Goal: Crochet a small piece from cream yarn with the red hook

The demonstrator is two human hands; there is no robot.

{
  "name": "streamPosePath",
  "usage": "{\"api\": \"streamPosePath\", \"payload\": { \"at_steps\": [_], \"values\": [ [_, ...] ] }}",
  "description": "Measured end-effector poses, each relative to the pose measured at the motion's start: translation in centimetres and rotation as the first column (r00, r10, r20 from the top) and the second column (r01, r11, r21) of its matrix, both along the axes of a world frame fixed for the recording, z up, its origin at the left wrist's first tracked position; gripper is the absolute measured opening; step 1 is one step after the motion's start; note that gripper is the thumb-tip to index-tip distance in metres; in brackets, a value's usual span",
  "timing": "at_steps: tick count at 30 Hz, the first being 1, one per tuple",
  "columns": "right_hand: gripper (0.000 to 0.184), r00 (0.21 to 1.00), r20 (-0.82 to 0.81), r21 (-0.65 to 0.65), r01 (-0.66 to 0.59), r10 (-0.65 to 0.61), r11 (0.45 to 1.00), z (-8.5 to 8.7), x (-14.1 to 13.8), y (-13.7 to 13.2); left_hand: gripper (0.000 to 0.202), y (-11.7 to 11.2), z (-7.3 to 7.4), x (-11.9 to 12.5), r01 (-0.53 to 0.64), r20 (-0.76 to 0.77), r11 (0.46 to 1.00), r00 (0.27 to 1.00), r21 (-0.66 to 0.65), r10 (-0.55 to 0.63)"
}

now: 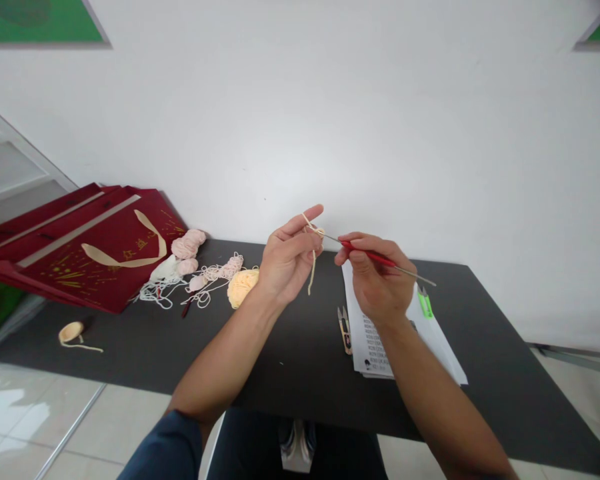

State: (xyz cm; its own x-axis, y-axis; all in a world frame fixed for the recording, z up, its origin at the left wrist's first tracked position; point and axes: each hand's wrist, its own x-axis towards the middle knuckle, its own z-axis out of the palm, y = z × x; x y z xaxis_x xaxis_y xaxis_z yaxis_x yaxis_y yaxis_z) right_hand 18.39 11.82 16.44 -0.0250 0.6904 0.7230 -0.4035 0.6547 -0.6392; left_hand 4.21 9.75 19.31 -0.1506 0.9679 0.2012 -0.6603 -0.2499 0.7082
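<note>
- The relation that matters lies between the hook (380, 259) and the pale yarn (313, 267): the yarn is to the left of the right hand (380, 280), across a narrow gap between the two sets of fingertips.
- The hook's long axis slants from upper left to lower right in view; its thin front end points at the left hand's fingertips, and its back end sticks out past the right hand, towards the desk's right edge.
- The left hand (287, 263) is nearer the yarn, in fact pinching it between thumb and fingers, with the index finger raised, a strand across it and a short tail hanging below.
- The right hand is closed around the hook's red handle, much as one holds a pen.
- The hook's front end meets the yarn at the pinch (whether it passes through a loop is too small to tell).
- Both hands are held up above the desk (290, 367), in view across its far edge.
- Near that edge, left of the left wrist, sits a yellow ball (241, 288); papers (443, 343) lie below the right hand, with small scissors (345, 331) just beside them.
</note>
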Motion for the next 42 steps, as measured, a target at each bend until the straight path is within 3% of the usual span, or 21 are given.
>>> {"api": "streamPosePath", "payload": {
  "at_steps": [3,10,14,17,21,26,30,34,39,42],
  "values": [
    [0.012,0.999,0.020,-0.024,-0.036,0.036,0.999,0.7,1.1,0.5,0.047,0.2,-0.3,-0.1,-0.050,-0.131,0.998,0.990,-0.029,0.045],
    [0.008,0.941,0.241,0.111,0.218,-0.239,0.970,1.2,2.2,-0.5,0.039,1.1,-1.7,0.2,-0.269,-0.309,0.963,0.915,0.015,0.260],
    [0.007,0.895,0.288,0.088,0.330,-0.341,0.940,1.3,1.9,-1.8,0.029,0.8,-2.0,0.9,-0.416,-0.397,0.897,0.806,0.148,0.439],
    [0.007,0.907,0.261,0.022,0.336,-0.330,0.941,1.9,2.1,-2.5,0.020,0.4,-1.9,1.0,-0.420,-0.486,0.863,0.713,0.280,0.505],
    [0.009,0.941,0.218,-0.103,0.286,-0.259,0.953,2.6,2.7,-2.4,0.037,0.6,-2.1,0.5,-0.296,-0.475,0.912,0.783,0.283,0.402],
    [0.014,0.981,0.163,-0.160,0.133,-0.107,0.978,2.5,3.6,-1.3,0.037,1.2,-2.3,-0.1,-0.061,-0.351,0.977,0.927,0.202,0.131],
    [0.017,0.989,0.143,-0.142,0.051,-0.030,0.989,2.4,3.7,-0.8,0.034,0.9,-1.8,-0.3,0.072,-0.277,0.992,0.960,0.107,-0.040],
    [0.017,0.995,0.082,-0.141,-0.046,0.059,0.989,2.4,3.5,-0.5,0.033,0.7,-1.4,-0.5,0.183,-0.208,0.979,0.965,0.093,-0.160],
    [0.023,0.994,0.094,-0.161,-0.039,0.055,0.986,2.3,3.4,-0.1,0.027,0.8,-1.4,-0.8,0.210,-0.213,0.977,0.957,0.032,-0.199],
    [0.018,0.989,0.135,-0.181,0.081,-0.057,0.980,2.6,3.4,-0.7,0.025,0.7,-1.6,-0.9,0.094,-0.338,0.994,0.939,0.065,-0.066]
  ]
}}
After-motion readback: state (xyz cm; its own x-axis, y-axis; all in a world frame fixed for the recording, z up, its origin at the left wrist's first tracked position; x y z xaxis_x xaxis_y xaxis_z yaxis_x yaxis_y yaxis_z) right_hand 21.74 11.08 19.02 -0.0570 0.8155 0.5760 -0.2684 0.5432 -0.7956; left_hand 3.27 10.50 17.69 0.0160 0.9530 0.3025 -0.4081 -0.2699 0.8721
